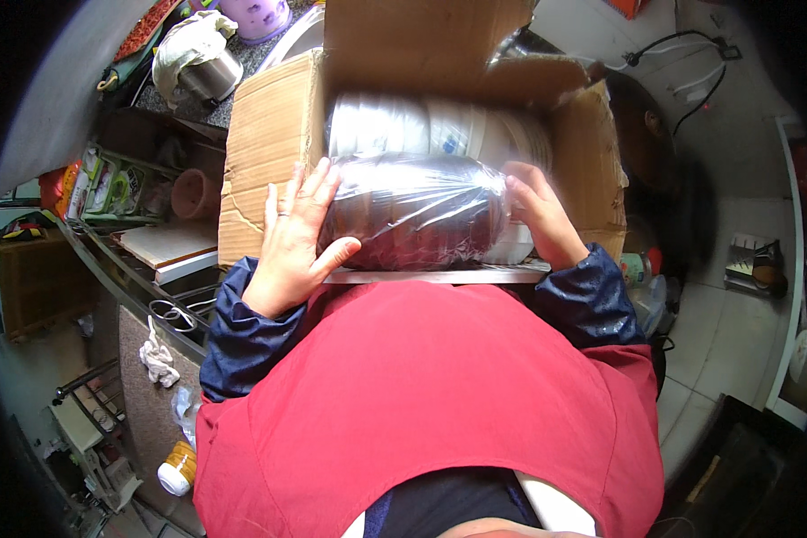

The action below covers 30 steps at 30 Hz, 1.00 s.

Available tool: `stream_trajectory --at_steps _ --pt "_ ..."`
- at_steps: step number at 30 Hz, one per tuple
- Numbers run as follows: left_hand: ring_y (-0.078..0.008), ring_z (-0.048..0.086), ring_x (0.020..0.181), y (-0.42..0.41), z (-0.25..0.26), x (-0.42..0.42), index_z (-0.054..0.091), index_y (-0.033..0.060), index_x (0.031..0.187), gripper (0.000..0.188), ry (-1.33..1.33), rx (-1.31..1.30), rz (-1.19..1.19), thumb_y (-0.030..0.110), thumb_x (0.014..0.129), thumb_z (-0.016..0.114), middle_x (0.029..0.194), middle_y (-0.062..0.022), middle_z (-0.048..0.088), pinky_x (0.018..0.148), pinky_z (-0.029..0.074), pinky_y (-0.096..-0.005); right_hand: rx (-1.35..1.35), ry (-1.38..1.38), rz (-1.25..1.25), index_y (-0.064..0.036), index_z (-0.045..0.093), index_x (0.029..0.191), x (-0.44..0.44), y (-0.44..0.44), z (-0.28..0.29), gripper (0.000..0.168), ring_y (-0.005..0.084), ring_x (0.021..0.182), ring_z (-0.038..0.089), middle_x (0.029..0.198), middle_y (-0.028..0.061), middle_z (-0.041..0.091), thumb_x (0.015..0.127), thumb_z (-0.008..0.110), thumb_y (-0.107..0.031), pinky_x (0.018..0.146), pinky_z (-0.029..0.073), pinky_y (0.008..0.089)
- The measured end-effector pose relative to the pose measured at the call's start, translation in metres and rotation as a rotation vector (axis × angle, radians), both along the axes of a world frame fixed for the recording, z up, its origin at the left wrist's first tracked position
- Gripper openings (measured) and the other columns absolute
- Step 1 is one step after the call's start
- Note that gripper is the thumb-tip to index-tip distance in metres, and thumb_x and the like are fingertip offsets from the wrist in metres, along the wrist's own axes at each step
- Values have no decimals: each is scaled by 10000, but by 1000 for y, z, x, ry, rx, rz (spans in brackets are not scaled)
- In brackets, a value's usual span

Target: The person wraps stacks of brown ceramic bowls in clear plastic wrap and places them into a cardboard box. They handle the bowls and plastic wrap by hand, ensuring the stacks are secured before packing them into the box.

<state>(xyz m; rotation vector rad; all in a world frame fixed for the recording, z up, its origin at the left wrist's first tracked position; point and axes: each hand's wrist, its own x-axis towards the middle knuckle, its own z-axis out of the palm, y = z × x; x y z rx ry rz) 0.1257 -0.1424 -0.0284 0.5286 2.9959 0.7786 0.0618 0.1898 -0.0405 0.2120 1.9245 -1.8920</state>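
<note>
In front of me stands a cardboard box (269, 155) with its flaps up. A dark reddish-brown stack wrapped in clear plastic (417, 212), possibly bowls, lies on its side at the box's near edge. My left hand (299, 228) rests against the left end of this stack, fingers spread near the box's left flap. At the other end, the fingers of my right hand (538, 208) are bent onto the gathered plastic. Behind the stack, white dishes in clear plastic (383, 124) lie inside the box. More white ware (511, 245) shows below my right hand.
At upper left, a metal pot with a cloth (212, 74) and a purple container (255, 17) stand on a speckled counter. A pink cup (191, 194) and a white-edged board (175, 249) lie left. A yellow jar with a white lid (177, 469) is lower left. Cables (696, 50) run at upper right.
</note>
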Motion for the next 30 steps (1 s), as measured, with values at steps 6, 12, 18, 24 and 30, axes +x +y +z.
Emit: stream_trajectory --at_steps 6,12,18,24,30 --pt "-377 189 1403 7 -11 6 242 33 1448 1022 127 90 134 555 708 715 1492 -222 243 1121 127 -530 -39 56 -40 -58 418 1295 -7 4 -8 457 155 1123 482 1251 79 481 925 585 -269 916 423 315" --pt "-403 203 1388 2 -2 16 305 73 1422 1098 120 7 82 400 533 859 1474 -211 275 1117 156 -543 242 723 476 -107 219 1469 -1 1 -7 1150 319 1398 182 1497 169 196 564 885 -352 1112 230 454" --pt "-378 285 1357 -2 15 0 354 128 1411 1104 90 -138 -29 368 467 873 1443 -155 347 1080 242 -559 561 925 507 -112 242 1460 -1 1 -4 1115 339 1379 240 1486 190 223 589 869 -415 1117 249 422" --pt "-368 323 1336 -5 14 -5 337 120 1419 1126 75 -93 -75 364 460 875 1430 -157 362 1070 268 -553 479 823 391 -91 286 1431 -6 5 -10 1001 327 1316 347 1419 177 335 648 839 -378 1082 312 415" --pt "-377 309 1339 -19 6 -1 300 108 1438 1159 77 -11 6 273 453 888 1440 -183 339 1078 278 -494 473 719 431 -110 293 1428 -6 5 -8 939 316 1297 379 1381 168 402 689 817 -354 1083 310 421"
